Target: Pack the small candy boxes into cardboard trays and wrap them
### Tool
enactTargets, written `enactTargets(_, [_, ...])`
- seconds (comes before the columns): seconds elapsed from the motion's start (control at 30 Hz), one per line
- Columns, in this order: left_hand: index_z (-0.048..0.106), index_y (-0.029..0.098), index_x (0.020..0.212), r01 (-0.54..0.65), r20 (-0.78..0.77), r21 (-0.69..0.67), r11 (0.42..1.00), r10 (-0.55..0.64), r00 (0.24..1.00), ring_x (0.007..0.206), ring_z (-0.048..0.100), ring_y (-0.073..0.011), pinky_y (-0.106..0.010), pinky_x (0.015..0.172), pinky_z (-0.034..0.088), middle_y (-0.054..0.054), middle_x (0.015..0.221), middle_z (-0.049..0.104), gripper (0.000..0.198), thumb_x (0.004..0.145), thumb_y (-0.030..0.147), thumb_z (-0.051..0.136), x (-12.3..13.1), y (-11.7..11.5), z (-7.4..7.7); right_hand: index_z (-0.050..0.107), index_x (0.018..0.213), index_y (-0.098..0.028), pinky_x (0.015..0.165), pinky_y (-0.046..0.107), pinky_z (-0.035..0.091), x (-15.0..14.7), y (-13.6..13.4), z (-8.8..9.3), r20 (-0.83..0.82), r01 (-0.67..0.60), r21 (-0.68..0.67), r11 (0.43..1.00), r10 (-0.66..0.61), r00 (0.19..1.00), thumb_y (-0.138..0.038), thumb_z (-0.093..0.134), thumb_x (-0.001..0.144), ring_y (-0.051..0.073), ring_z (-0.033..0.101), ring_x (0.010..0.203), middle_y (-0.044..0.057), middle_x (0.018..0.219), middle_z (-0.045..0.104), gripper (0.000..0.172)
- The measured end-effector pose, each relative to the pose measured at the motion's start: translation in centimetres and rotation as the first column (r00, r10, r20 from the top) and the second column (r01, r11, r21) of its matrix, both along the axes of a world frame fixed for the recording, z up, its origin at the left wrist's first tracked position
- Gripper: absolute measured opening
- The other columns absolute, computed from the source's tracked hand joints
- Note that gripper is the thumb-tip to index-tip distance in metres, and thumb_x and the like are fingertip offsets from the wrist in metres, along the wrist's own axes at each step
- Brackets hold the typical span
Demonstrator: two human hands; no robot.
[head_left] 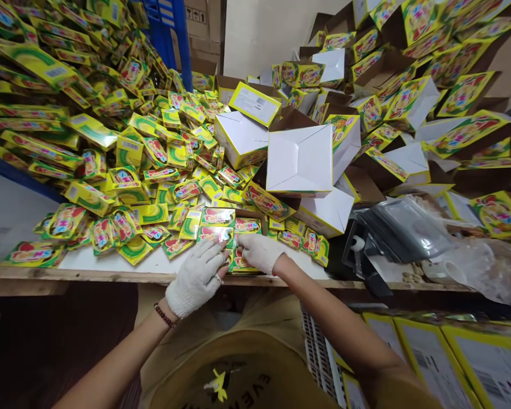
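Observation:
An open display box [264, 222] lies at the table's front edge, holding rows of small yellow-green cartons [218, 216] with red lettering. My left hand [197, 276], in a white knit glove, rests on the left side of these cartons with its fingers stretched out. At the right, my gloved right hand [262, 253] has its fingers curled together and pointing down at a small carton [238, 261] inside the box. The right fingertips are partly hidden, so their exact hold is hard to see.
A large heap of small cartons [89, 130] covers the left and middle. Upturned display boxes [300, 159] with white bottoms pile up at right. Clear plastic trays [409, 227] and a plastic bag [489, 267] lie front right. Larger boxes [434, 358] stand below the table edge [123, 276].

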State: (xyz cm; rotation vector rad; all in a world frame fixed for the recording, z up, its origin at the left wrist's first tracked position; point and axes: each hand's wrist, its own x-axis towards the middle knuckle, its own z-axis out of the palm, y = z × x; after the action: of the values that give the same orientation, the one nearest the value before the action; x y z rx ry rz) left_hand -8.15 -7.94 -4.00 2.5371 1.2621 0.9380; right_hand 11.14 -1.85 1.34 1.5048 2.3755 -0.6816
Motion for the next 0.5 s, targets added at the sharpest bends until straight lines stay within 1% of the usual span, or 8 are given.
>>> enactTargets(0.13, [0.067, 0.019, 0.112, 0.011, 0.072, 0.018, 1.0, -0.012, 0.997, 0.122, 0.06, -0.0244, -0.05, 0.113, 0.042, -0.011, 0.124, 0.069, 0.024, 0.092, 0.024, 0.055, 0.3, -0.2, -0.2, 0.061, 0.119, -0.016, 0.082, 0.035, 0.046, -0.4, -2.3, -2.1, 0.039, -0.101, 0.264, 0.959, 0.094, 0.995, -0.024, 0.051, 0.093, 0.027, 0.062, 0.098, 0.014, 0.11, 0.067, 0.029])
enactTargets(0.2, [0.067, 0.019, 0.111, 0.024, 0.107, 0.03, 0.999, -0.027, 0.994, 0.121, 0.06, -0.0228, -0.047, 0.112, 0.044, -0.011, 0.122, 0.07, 0.023, 0.092, 0.022, 0.054, 0.2, -0.2, -0.1, 0.061, 0.118, -0.016, 0.085, 0.035, 0.046, -0.3, -2.9, -2.9, 0.008, -0.095, 0.326, 0.941, 0.098, 0.995, -0.023, 0.054, 0.092, 0.027, 0.06, 0.102, 0.014, 0.113, 0.064, 0.028])
enactTargets(0.27, [0.066, 0.019, 0.111, -0.029, 0.14, 0.036, 0.999, 0.024, 0.99, 0.121, 0.06, -0.0217, -0.042, 0.108, 0.048, -0.011, 0.126, 0.067, 0.023, 0.093, 0.022, 0.052, -1.0, 0.1, 0.2, 0.063, 0.112, -0.015, 0.088, 0.033, 0.045, 0.0, -3.0, -2.8, -0.046, -0.06, 0.363, 0.93, 0.082, 0.996, -0.02, 0.054, 0.092, 0.025, 0.059, 0.103, 0.014, 0.115, 0.063, 0.023])
enactTargets(0.33, [0.065, 0.019, 0.109, -0.207, 0.141, 0.022, 0.978, 0.202, 0.969, 0.12, 0.059, -0.0223, -0.039, 0.105, 0.05, -0.012, 0.127, 0.064, 0.023, 0.093, 0.023, 0.05, -3.6, 0.7, 0.8, 0.066, 0.105, -0.015, 0.086, 0.032, 0.044, 0.6, -2.8, -1.8, -0.076, -0.017, 0.365, 0.931, 0.048, 0.996, -0.023, 0.053, 0.094, 0.023, 0.059, 0.101, 0.013, 0.112, 0.064, 0.019])
enactTargets(0.4, [0.064, 0.018, 0.105, -0.462, 0.058, -0.013, 0.887, 0.462, 0.885, 0.117, 0.059, -0.0264, -0.043, 0.105, 0.048, -0.013, 0.119, 0.064, 0.021, 0.091, 0.027, 0.05, -7.3, 1.7, 1.6, 0.068, 0.096, -0.016, 0.08, 0.031, 0.044, 1.3, -2.7, -0.3, -0.042, -0.015, 0.301, 0.954, 0.029, 0.999, -0.029, 0.053, 0.095, 0.022, 0.061, 0.094, 0.011, 0.105, 0.067, 0.02])
enactTargets(0.43, [0.063, 0.017, 0.105, -0.568, -0.044, -0.04, 0.822, 0.567, 0.823, 0.119, 0.057, -0.0308, -0.048, 0.106, 0.045, -0.014, 0.116, 0.063, 0.023, 0.09, 0.03, 0.051, -9.2, 2.3, 2.0, 0.069, 0.093, -0.017, 0.076, 0.032, 0.043, 1.6, -2.7, 0.5, -0.005, -0.041, 0.247, 0.968, 0.044, 0.999, -0.03, 0.053, 0.095, 0.022, 0.062, 0.091, 0.011, 0.101, 0.068, 0.021])
enactTargets(0.47, [0.061, 0.015, 0.103, -0.639, -0.161, -0.069, 0.766, 0.624, 0.765, 0.116, 0.057, -0.0345, -0.051, 0.103, 0.046, -0.014, 0.111, 0.062, 0.026, 0.087, 0.033, 0.053, -11.0, 2.9, 2.4, 0.07, 0.091, -0.018, 0.073, 0.032, 0.043, 1.8, -2.8, 1.1, 0.037, -0.081, 0.189, 0.979, 0.075, 0.996, -0.03, 0.054, 0.095, 0.022, 0.064, 0.089, 0.011, 0.098, 0.07, 0.021])
enactTargets(0.5, [0.059, 0.015, 0.103, -0.672, -0.283, -0.113, 0.732, 0.625, 0.728, 0.111, 0.058, -0.0365, -0.052, 0.098, 0.048, -0.013, 0.107, 0.06, 0.031, 0.084, 0.039, 0.057, -12.5, 3.5, 2.7, 0.07, 0.09, -0.018, 0.072, 0.032, 0.043, 1.8, -2.8, 1.5, 0.081, -0.128, 0.14, 0.982, 0.117, 0.99, -0.028, 0.054, 0.094, 0.023, 0.065, 0.088, 0.011, 0.096, 0.071, 0.02])
